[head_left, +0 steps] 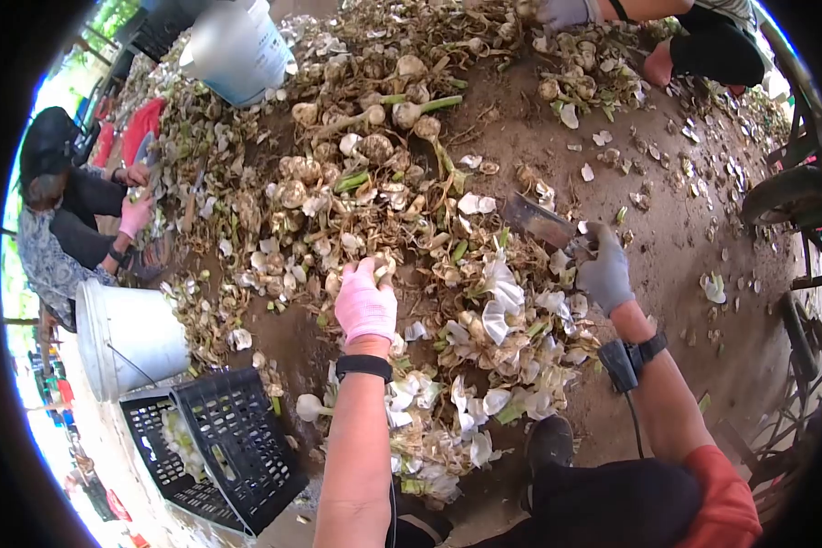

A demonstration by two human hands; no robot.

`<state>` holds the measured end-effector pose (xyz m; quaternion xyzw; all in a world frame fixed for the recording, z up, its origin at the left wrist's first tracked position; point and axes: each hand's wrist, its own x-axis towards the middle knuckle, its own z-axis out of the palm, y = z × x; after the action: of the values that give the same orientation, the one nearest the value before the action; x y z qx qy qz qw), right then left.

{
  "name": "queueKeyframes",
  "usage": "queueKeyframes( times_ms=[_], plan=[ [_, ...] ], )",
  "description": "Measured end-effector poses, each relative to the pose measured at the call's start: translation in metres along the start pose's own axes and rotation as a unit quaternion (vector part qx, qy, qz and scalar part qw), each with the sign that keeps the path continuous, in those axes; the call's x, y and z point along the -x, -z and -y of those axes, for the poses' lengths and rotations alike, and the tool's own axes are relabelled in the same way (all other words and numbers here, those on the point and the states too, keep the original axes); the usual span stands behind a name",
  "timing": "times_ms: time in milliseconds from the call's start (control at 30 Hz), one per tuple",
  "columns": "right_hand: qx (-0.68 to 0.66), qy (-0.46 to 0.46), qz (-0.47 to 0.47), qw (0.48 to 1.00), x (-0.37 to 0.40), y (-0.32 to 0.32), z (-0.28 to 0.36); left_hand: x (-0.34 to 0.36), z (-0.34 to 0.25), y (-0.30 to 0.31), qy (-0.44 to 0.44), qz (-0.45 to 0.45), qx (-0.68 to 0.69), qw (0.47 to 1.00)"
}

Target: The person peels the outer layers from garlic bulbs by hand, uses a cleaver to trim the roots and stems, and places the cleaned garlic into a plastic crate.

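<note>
My left hand [367, 306], in a pink glove, reaches into the pile of garlic [292, 183]. Its fingers curl down, and a small pale piece shows beside the thumb; whatever lies under the fingertips is hidden. In a grey glove, my right hand [605, 272] is closed round the handle of a knife [539, 222]. The wide dark blade points left over the heap's right edge. Between my hands lie loose white garlic skins [502, 297] and cut green stalks. A peeled white garlic bulb [310, 407] sits left of my left forearm.
A black plastic crate [237, 447] holding white garlic stands at lower left, beside a white bucket [132, 338]. Another bucket [242, 59] is at the back. One person [59, 210] sits left; another person's gloved hand [566, 11] is at top right. Metal frames with a wheel [785, 196] line the right.
</note>
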<state>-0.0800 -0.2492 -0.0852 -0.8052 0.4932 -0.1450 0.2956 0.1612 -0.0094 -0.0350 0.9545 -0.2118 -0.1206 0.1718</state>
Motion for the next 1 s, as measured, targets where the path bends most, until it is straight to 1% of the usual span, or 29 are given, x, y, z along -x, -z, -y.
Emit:
queueKeyframes(
  times_ms=[33, 67, 133, 167, 200, 233, 267, 300, 333, 367, 400, 467, 500, 533, 600, 633, 667, 700, 733, 767, 800, 867, 900, 933, 1000],
  plan=[
    [0.018, 0.042, -0.047, 0.998, 0.003, 0.002, -0.004, -0.002, 0.002, -0.005, 0.009, -0.031, -0.013, 0.999],
    [0.017, 0.038, -0.05, 0.998, 0.005, 0.006, -0.001, -0.005, 0.004, -0.007, 0.005, -0.03, -0.014, 0.999],
    [-0.004, 0.126, -0.086, 0.988, 0.013, 0.014, 0.012, -0.006, 0.009, -0.007, 0.034, -0.049, -0.013, 0.998],
    [-0.04, 0.136, -0.065, 0.988, 0.02, 0.021, 0.034, -0.004, 0.009, -0.004, 0.035, -0.053, 0.018, 0.998],
    [-0.101, 0.153, -0.012, 0.983, 0.029, 0.028, 0.05, 0.002, 0.004, 0.004, 0.049, -0.027, 0.028, 0.998],
    [-0.178, 0.194, 0.032, 0.964, 0.038, 0.031, 0.067, 0.011, -0.002, 0.008, 0.052, -0.022, 0.073, 0.996],
    [-0.145, 0.2, 0.094, 0.964, 0.048, 0.038, 0.083, 0.025, -0.008, 0.012, 0.056, -0.015, 0.116, 0.992],
    [-0.186, 0.267, 0.111, 0.939, 0.055, 0.027, 0.086, 0.04, -0.019, 0.021, 0.025, 0.001, 0.146, 0.989],
    [-0.179, 0.264, 0.152, 0.935, 0.067, 0.036, 0.11, 0.058, -0.037, 0.034, 0.007, 0.039, 0.251, 0.967],
    [-0.15, 0.283, 0.189, 0.928, 0.072, 0.032, 0.117, 0.068, -0.035, 0.031, -0.038, 0.057, 0.27, 0.96],
    [-0.107, 0.31, 0.196, 0.924, 0.077, 0.032, 0.126, 0.076, -0.036, 0.031, -0.084, 0.075, 0.289, 0.951],
    [-0.034, 0.287, 0.254, 0.923, 0.083, 0.031, 0.137, 0.092, -0.047, 0.041, -0.097, 0.132, 0.29, 0.943],
    [-0.012, 0.289, 0.27, 0.918, 0.084, 0.028, 0.134, 0.097, -0.048, 0.039, -0.127, 0.123, 0.291, 0.94],
    [-0.009, 0.287, 0.271, 0.919, 0.087, 0.026, 0.132, 0.099, -0.048, 0.038, -0.126, 0.125, 0.293, 0.94],
    [-0.056, 0.257, 0.316, 0.912, 0.092, 0.022, 0.127, 0.104, -0.047, 0.036, -0.107, 0.15, 0.346, 0.92],
    [-0.1, 0.281, 0.276, 0.914, 0.094, 0.018, 0.122, 0.105, -0.045, 0.034, -0.122, 0.141, 0.367, 0.911],
    [-0.098, 0.281, 0.276, 0.914, 0.094, 0.015, 0.118, 0.108, -0.044, 0.036, -0.122, 0.141, 0.369, 0.91],
    [-0.169, 0.228, 0.307, 0.908, 0.092, 0.013, 0.115, 0.113, -0.044, 0.039, -0.071, 0.15, 0.469, 0.867],
    [-0.238, 0.174, 0.334, 0.895, 0.091, 0.013, 0.113, 0.117, -0.043, 0.041, -0.021, 0.156, 0.563, 0.812],
    [-0.304, 0.12, 0.342, 0.881, 0.092, 0.014, 0.113, 0.116, -0.041, 0.036, -0.053, 0.113, 0.579, 0.805],
    [-0.304, 0.119, 0.34, 0.882, 0.093, 0.014, 0.111, 0.122, -0.04, 0.034, -0.055, 0.115, 0.58, 0.805],
    [-0.432, 0.063, 0.324, 0.84, 0.095, 0.012, 0.108, 0.136, -0.047, 0.032, -0.102, 0.13, 0.463, 0.871],
    [-0.437, 0.001, 0.36, 0.824, 0.095, 0.016, 0.107, 0.138, -0.041, 0.018, -0.135, 0.118, 0.444, 0.878],
    [-0.437, 0.002, 0.36, 0.824, 0.096, 0.018, 0.108, 0.14, -0.04, 0.016, -0.136, 0.118, 0.445, 0.878],
    [-0.499, -0.039, 0.376, 0.78, 0.098, 0.02, 0.11, 0.144, -0.047, 0.018, -0.158, 0.026, 0.347, 0.924]
  ],
)
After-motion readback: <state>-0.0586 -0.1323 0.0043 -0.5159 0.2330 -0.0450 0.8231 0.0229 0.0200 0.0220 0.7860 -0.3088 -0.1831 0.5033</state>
